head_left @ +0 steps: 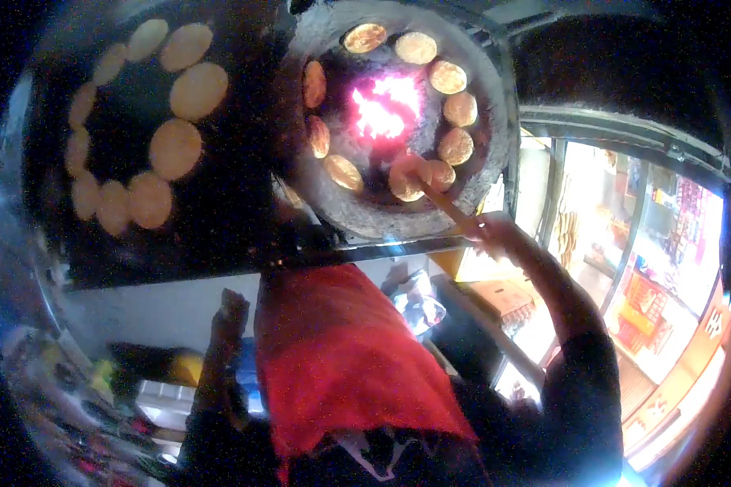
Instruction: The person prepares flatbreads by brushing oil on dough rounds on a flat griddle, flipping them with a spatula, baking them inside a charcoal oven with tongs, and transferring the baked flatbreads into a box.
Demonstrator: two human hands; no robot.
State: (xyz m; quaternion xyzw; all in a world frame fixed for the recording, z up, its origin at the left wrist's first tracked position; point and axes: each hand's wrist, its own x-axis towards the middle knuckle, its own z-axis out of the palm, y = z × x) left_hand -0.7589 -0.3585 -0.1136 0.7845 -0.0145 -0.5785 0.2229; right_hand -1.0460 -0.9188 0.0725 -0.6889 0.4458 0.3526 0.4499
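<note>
My right hand [495, 235] is closed around the handle of a wooden paddle [453, 209]. The paddle's rounded end reaches over the near right part of a round oven [479, 199], at a flatbread [405, 188] that it partly covers. Several browned flatbreads [460, 109] form a ring inside the oven around a bright pink-white fire [384, 105]. Down at the left, before the dark worktop's front edge, my left hand [234, 307] hangs in shadow. Its fingers look curled in, with nothing visible in them.
Paler flatbreads [175, 149] lie in a ring on the dark surface [227, 211] left of the oven. A red apron [341, 349] covers my front. On the right are a cardboard box [503, 299] and a bright glazed opening with an orange sign [690, 357]. A shiny plastic bag [419, 302] sits below the oven.
</note>
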